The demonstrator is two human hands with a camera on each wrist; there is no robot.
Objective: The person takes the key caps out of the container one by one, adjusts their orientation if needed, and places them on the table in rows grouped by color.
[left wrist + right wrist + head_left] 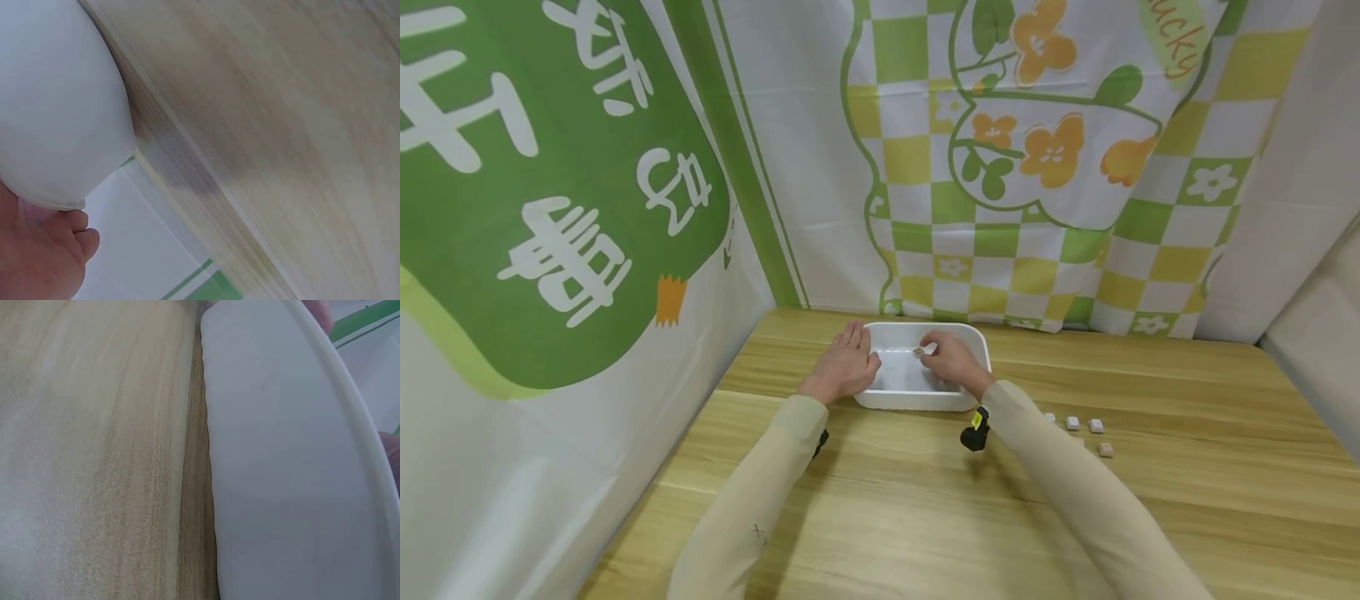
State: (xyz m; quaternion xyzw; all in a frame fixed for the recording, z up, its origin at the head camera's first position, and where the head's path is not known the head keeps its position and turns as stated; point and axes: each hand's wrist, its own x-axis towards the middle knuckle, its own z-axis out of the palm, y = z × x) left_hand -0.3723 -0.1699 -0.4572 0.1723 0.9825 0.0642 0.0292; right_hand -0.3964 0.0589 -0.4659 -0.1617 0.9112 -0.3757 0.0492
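Note:
A white rectangular plastic tub [917,401] stands on the wooden table near its back edge. At the tub's left end my left hand [844,364] rests over the rim, fingers straight and pointing away, thumb toward the inside. In the left wrist view that hand [44,256] lies against the rim by a corner. My right hand [953,360] reaches into the tub over its front right part. Between thumb and fingertips it pinches a small beige keycap [918,352], above the tub's floor. The right wrist view shows mainly the tub's outer wall [281,450].
Right of the tub, white keycaps [1072,423] and a beige keycap [1106,450] lie on the table [917,517]; my right sleeve [1060,475] partly covers others. Patterned cloth [985,275] hangs behind the table, and a green and white cloth [625,350] along the left.

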